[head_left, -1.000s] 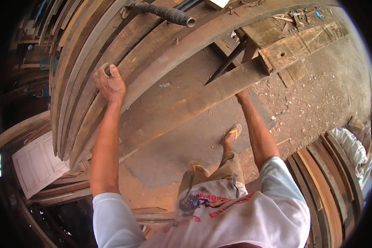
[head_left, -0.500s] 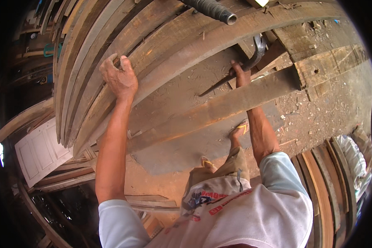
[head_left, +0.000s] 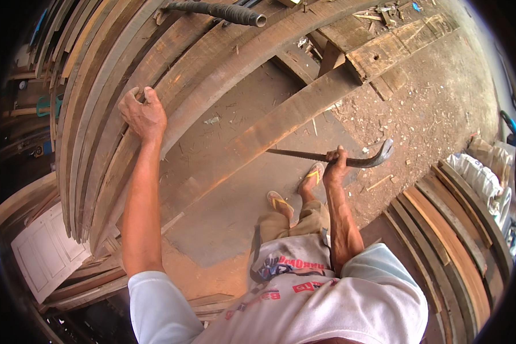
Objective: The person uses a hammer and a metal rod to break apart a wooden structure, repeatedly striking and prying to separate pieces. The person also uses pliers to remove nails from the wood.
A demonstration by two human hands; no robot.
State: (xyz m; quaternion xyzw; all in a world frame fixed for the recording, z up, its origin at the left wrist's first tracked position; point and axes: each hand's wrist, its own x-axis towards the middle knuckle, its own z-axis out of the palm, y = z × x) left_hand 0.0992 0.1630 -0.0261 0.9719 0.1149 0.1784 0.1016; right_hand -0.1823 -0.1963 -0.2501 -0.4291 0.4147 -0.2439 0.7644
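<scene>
Gripping: right hand (head_left: 336,162) is closed around the shaft of a crowbar (head_left: 327,157), near its hooked end; the bar lies roughly level, straight end pointing toward the person's left, hook toward the right. It hangs above a long plank (head_left: 281,123) that runs diagonally across the dirt floor (head_left: 441,109).

Left hand (head_left: 144,114) has fingers curled over the edge of one board in a stack of boards (head_left: 92,114) that stands on edge on the left; thumb side is not clearly seen.

Feet in sandals (head_left: 312,175) stand on a flat slab just below the bar.

Risks, as judged:
- Bar is held by one hand near one end, so it could rotate or slip and drop toward the feet.
- Left hand bears on a leaning board; if the board shifts, the stack could slide and pinch the fingers.
- Loose chips and offcuts on the floor make footing poor.

Containers: a white sack (head_left: 476,175) lies at right, beside more planks; contents cannot be told. A dark pipe (head_left: 223,10) rests on the stack at top.
</scene>
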